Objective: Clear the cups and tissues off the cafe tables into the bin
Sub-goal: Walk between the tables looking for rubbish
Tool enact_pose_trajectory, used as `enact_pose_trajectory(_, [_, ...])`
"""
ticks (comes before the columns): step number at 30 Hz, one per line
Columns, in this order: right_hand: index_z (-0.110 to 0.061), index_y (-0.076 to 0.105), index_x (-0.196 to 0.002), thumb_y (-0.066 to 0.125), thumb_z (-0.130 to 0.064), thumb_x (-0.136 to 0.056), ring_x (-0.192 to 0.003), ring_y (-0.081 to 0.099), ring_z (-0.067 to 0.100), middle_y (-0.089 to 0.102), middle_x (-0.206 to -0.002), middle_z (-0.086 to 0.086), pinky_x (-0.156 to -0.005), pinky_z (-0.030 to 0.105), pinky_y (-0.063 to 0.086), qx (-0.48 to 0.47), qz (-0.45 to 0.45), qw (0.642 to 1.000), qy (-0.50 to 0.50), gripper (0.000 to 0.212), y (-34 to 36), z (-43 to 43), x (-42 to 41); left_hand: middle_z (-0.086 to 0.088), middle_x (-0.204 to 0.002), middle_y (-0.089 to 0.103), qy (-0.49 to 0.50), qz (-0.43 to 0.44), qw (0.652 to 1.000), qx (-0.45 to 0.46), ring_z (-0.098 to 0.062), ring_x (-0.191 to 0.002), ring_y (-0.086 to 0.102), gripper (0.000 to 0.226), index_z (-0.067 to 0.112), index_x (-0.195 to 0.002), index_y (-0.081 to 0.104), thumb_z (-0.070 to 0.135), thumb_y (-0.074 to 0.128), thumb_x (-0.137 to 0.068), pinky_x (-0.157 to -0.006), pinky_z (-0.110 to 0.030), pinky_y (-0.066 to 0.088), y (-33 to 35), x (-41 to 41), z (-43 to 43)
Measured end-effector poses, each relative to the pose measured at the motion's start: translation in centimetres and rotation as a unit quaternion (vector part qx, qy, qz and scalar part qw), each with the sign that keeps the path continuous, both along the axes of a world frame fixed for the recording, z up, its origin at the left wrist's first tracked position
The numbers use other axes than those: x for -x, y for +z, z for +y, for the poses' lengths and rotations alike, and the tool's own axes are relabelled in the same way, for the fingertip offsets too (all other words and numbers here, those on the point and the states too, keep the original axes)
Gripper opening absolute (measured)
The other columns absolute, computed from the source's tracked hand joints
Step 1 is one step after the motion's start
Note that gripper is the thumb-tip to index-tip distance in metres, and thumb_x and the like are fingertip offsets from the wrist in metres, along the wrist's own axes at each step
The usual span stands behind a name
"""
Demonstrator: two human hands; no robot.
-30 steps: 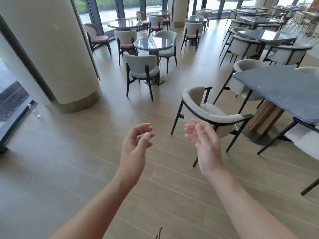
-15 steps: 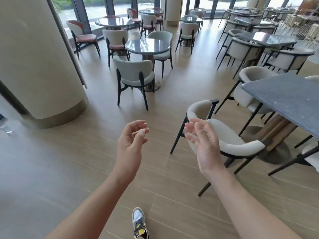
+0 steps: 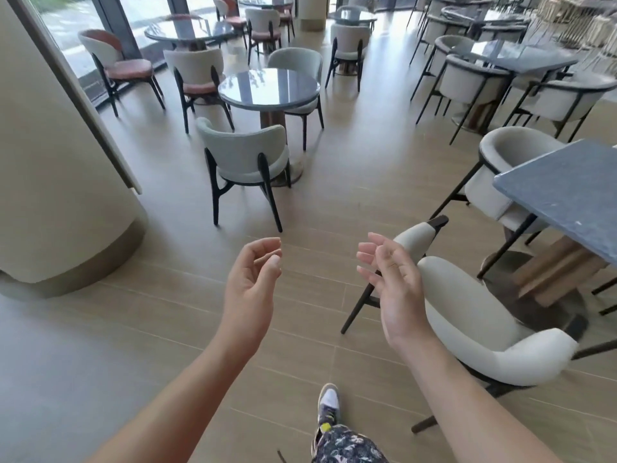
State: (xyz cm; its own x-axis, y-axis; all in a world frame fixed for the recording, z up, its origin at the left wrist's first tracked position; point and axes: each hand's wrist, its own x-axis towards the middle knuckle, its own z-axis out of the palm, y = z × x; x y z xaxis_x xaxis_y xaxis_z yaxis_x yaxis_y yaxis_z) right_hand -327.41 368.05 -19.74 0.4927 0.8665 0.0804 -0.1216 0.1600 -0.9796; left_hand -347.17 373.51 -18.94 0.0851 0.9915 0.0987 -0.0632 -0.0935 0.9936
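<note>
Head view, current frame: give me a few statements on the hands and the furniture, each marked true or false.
1. The left hand and the right hand both hold nothing. True.
2. The nearest white chair stands on the person's left. False: the white chair is on the right, just beyond the right hand.
3. A round table stands ahead with chairs around it. True.
4. A bin stands beside the column. False: no bin shows near the column or anywhere else in view.
5. One shoe shows at the bottom of the view, between the forearms. True.
</note>
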Motion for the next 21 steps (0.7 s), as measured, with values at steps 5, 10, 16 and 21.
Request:
enact_pose_trajectory(5, [-0.021,0.070,-0.122,0.063,-0.060,-0.083,-0.110,0.068,0.013,0.073,-0.113,-0.001,-0.094,0.036,0.055,-0.001,0.007,1.000,-0.015,0.056,-1.5,10.6,-3.5,0.013,-0.112,0.072,-0.004,0.009,1.000,0.000,-0.017,-0.119,0.065,0.027,0.023,-0.115,0.067,0.028,0.055,-0.092,-0.106,-0.053,0.051,-1.2,-3.5,10.9])
enact_pose_trajectory(10, [-0.024,0.070,-0.122,0.062,-0.062,-0.083,-0.111,0.068,0.013,0.072,-0.116,-0.001,-0.096,0.038,0.055,-0.008,0.011,1.000,-0.013,0.055,-2.1,23.5,-8.6,0.018,-0.106,0.073,-0.002,0.016,1.000,-0.005,-0.016,-0.115,0.066,0.027,0.022,-0.114,0.067,0.027,0.054,-0.091,-0.106,-0.052,0.051,-1.4,-7.9,23.4])
enact_pose_trajectory(16, [-0.023,0.070,-0.122,0.063,-0.061,-0.082,-0.111,0.068,0.015,0.072,-0.117,0.001,-0.099,0.042,0.056,-0.008,0.002,1.000,-0.012,0.055,0.1,37.3,-14.7,0.021,-0.102,0.072,-0.001,0.004,1.000,0.003,-0.019,-0.114,0.066,0.026,0.024,-0.113,0.066,0.028,0.054,-0.091,-0.105,-0.052,0.051,0.4,-13.7,37.3])
enact_pose_trajectory(21, [-0.022,0.069,-0.121,0.063,-0.061,-0.081,-0.109,0.068,0.013,0.072,-0.117,0.001,-0.097,0.041,0.055,-0.012,-0.005,1.000,-0.028,0.056,1.1,46.2,-19.5,0.014,-0.104,0.070,-0.004,-0.016,1.000,-0.002,-0.027,-0.119,0.064,0.027,0.022,-0.114,0.068,0.027,0.055,-0.091,-0.104,-0.053,0.052,1.0,-18.6,47.6])
